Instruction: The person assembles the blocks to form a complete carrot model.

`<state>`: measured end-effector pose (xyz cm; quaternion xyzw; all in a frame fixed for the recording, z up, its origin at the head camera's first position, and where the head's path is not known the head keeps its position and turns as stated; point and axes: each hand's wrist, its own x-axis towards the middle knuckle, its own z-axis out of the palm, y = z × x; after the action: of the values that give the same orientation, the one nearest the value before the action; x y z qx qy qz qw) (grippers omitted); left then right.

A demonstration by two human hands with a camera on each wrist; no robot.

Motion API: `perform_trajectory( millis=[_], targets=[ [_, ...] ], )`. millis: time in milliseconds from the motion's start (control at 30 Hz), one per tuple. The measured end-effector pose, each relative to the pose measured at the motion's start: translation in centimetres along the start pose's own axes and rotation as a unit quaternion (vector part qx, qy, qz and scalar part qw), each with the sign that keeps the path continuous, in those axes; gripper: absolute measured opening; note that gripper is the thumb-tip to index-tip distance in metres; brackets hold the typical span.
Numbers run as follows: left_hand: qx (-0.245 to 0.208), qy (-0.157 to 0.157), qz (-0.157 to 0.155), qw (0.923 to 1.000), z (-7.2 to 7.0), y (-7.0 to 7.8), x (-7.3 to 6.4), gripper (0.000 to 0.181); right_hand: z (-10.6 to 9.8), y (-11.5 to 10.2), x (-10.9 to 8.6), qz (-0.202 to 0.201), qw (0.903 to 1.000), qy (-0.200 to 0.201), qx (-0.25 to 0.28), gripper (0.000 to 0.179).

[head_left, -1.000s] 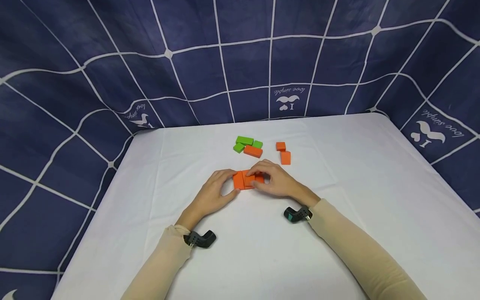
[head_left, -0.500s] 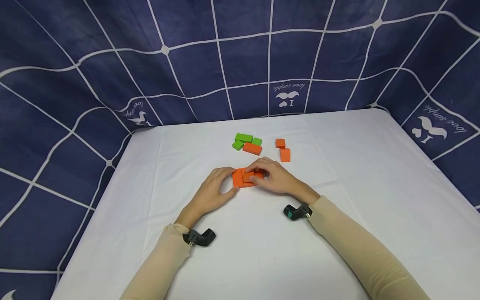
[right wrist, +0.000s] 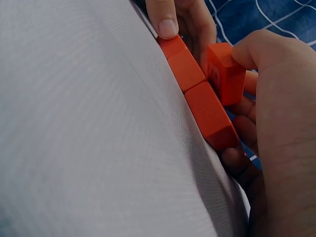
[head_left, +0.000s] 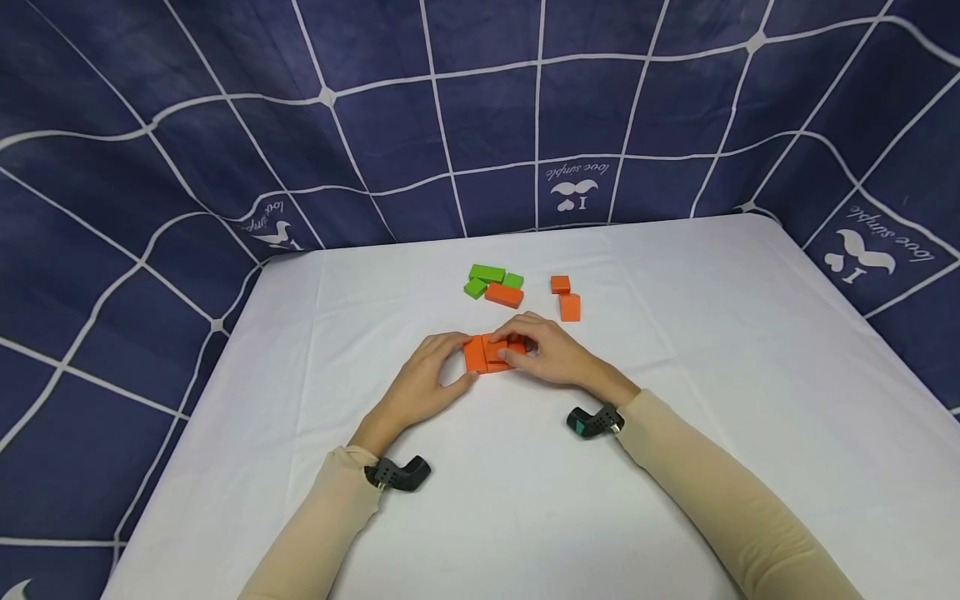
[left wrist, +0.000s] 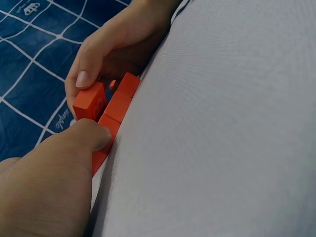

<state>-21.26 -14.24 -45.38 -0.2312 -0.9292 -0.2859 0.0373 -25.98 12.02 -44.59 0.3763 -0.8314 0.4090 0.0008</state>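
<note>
In the head view several orange blocks lie side by side on the white cloth, with the leftmost block between the thumb and fingers of my left hand. My left thumb touches its near end in the right wrist view. An orange block is pinched between thumb and fingers of my right hand, just over the row. From the left wrist, this held block stands above the row. Whether it touches the blocks beneath is unclear. My right hand covers the row's right end in the head view.
Beyond the hands lie several green blocks, one long, with an orange block against them. Two more orange blocks, a small one and a larger one, sit to their right. A blue checked curtain hangs behind the table.
The head view has tilted slightly, so everything sits a little higher in it. Both hands keep the same hold, and the blocks show no clear movement.
</note>
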Motion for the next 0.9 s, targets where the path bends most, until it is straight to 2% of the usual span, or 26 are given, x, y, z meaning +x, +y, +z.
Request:
perform_trajectory(
  millis=[900],
  targets=[
    [0.000, 0.002, 0.004, 1.0000, -0.14, 0.19, -0.04, 0.056, 0.03, 0.22, 0.14, 0.002, 1.0000, 0.004, 0.005, 0.023]
  ],
)
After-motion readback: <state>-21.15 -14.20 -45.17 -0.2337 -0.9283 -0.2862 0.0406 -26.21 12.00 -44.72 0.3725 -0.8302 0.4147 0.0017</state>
